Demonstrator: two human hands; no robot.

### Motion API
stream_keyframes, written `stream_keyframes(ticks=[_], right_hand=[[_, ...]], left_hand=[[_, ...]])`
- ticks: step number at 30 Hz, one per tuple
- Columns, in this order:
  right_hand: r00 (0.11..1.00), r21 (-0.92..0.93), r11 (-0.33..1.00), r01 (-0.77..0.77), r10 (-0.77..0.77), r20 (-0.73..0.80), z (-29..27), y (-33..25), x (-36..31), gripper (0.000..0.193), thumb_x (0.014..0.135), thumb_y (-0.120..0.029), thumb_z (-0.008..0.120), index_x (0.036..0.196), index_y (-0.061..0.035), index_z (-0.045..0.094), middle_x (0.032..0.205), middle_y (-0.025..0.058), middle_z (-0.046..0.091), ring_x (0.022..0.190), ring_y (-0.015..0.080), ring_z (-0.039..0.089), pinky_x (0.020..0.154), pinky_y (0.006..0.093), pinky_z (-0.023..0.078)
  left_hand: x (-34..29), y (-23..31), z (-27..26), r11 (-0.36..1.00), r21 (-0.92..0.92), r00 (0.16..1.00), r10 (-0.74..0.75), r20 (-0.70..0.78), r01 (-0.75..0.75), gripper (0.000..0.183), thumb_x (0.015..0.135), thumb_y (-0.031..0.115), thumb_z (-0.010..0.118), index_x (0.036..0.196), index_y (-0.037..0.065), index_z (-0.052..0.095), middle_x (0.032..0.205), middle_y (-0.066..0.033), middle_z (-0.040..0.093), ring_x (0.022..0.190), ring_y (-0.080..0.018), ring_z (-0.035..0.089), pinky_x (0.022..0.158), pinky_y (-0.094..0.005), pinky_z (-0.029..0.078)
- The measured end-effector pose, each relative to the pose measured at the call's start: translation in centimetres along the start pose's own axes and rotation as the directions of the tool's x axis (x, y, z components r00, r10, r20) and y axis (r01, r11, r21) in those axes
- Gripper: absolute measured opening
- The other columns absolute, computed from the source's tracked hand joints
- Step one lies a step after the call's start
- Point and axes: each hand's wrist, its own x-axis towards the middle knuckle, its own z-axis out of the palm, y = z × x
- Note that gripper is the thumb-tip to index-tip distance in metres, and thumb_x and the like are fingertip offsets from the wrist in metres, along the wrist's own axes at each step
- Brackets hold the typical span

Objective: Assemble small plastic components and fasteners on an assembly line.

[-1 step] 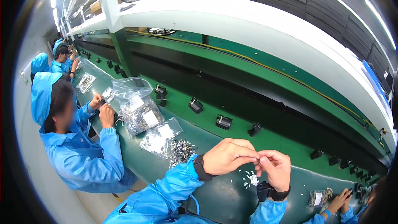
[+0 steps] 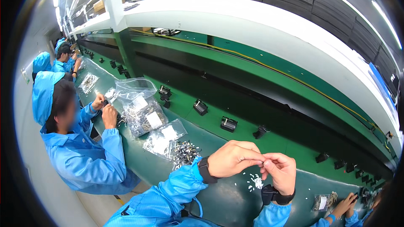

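Note:
My left hand (image 2: pixel 233 157) and my right hand (image 2: pixel 280 172) meet fingertip to fingertip just above the green bench (image 2: pixel 227 201). Both pinch a tiny part between them that is too small to make out. Both arms wear blue sleeves and dark wristbands. Under my hands lies a scatter of small white parts (image 2: pixel 254 181). A pile of small metal parts (image 2: pixel 185 151) sits to the left of my left wrist.
Clear plastic bags of parts (image 2: pixel 162 139) (image 2: pixel 141 109) lie on the bench to the left. A person in a blue coat (image 2: pixel 80 151) works beside them, others farther back. Black fixtures (image 2: pixel 228 124) line the belt. Another person's hands (image 2: pixel 345 206) are at lower right.

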Motion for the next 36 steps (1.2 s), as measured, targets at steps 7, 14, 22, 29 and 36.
stream_keyframes(ticks=[7,14,22,29,36], right_hand=[[0.995,-0.052,0.998,-0.045,0.040,-0.096,-0.5,0.0,0.3,0.014,0.092,0.003,0.074,0.105,0.0066,0.074,0.089,0.0128,0.075,0.070,0.0135,0.070,0.057,0.0230,0.056],[0.971,-0.258,0.963,-0.075,0.011,-0.238,-3.4,-0.5,0.1,0.010,0.091,-0.004,0.079,0.096,0.0025,0.074,0.085,0.0066,0.075,0.070,0.0096,0.069,0.057,0.0210,0.052],[0.987,-0.235,0.961,-0.147,0.129,-0.092,-3.3,0.1,0.6,0.018,0.094,-0.002,0.075,0.111,0.0042,0.075,0.093,0.0091,0.077,0.076,0.0114,0.071,0.061,0.0221,0.054],[0.989,-0.289,0.948,-0.133,0.109,-0.097,-2.9,-0.4,0.5,0.022,0.091,0.001,0.075,0.113,0.0038,0.076,0.089,0.0094,0.077,0.072,0.0113,0.070,0.059,0.0212,0.053],[0.993,-0.288,0.954,-0.089,0.063,-0.100,-2.4,-0.1,0.7,0.009,0.087,0.004,0.078,0.094,0.0034,0.073,0.080,0.0048,0.073,0.065,0.0074,0.065,0.053,0.0198,0.048]], left_hand=[[0.5,-1.0,1.2,0.989,0.142,0.987,-0.020,-0.161,0.043,0.030,0.091,0.011,0.078,0.121,0.007,0.074,0.095,-0.0080,0.072,0.083,-0.0248,0.073,0.073,-0.0355,0.059],[0.6,-4.0,2.4,0.968,0.241,0.993,-0.087,0.078,0.066,0.021,0.097,0.022,0.071,0.111,0.008,0.075,0.097,-0.0107,0.072,0.086,-0.0317,0.071,0.075,-0.0405,0.057],[0.9,-3.5,3.0,0.989,0.146,0.999,-0.032,0.003,0.031,0.015,0.097,0.017,0.070,0.107,0.007,0.076,0.097,-0.0107,0.073,0.087,-0.0318,0.072,0.076,-0.0400,0.058],[0.9,-3.6,3.1,0.982,0.179,0.995,-0.050,-0.089,0.066,0.018,0.092,0.021,0.077,0.099,0.005,0.073,0.091,-0.0092,0.071,0.082,-0.0284,0.071,0.071,-0.0384,0.057],[0.9,-3.0,2.0,0.951,0.257,0.980,-0.139,-0.141,0.172,0.035,0.085,0.032,0.085,0.087,0.005,0.065,0.082,-0.0066,0.066,0.075,-0.0240,0.068,0.065,-0.0364,0.055]])
